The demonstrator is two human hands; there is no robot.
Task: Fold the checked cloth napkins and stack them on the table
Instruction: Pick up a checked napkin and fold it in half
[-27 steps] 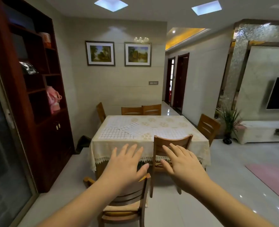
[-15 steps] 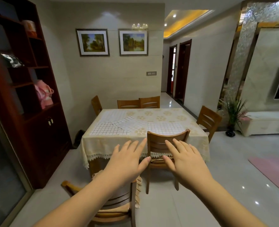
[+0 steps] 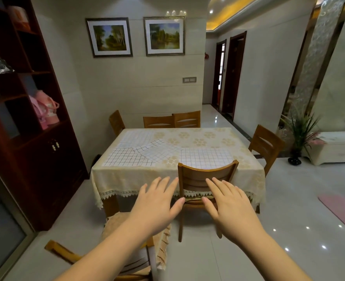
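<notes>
Lying flat and unfolded on the table (image 3: 248,179), the checked cloth napkins (image 3: 206,156) are spread over the cream floral tablecloth (image 3: 200,138): one at the near left corner, one near the middle of the near edge, one further back on the left, and one or two overlapping at angles between them; the exact count in that overlap cannot be told. None is folded or stacked.

Left hand (image 3: 157,207): raised in front of the camera, palm down, fingers straight and slightly spread, holding nothing, well short of the table. Right hand (image 3: 230,207): same posture, beside the left, fingers extended, empty. Neither touches any object.

A wooden chair (image 3: 207,175) stands tucked at the near edge, seen between the two hands. A second chair with a frilled cushion (image 3: 161,246) stands nearer, below the left forearm. More chairs stand at the far and right sides. Dark wooden cabinet (image 3: 46,159) at left, two framed landscape paintings (image 3: 135,36) on the far wall, potted plant (image 3: 297,136) at right.
</notes>
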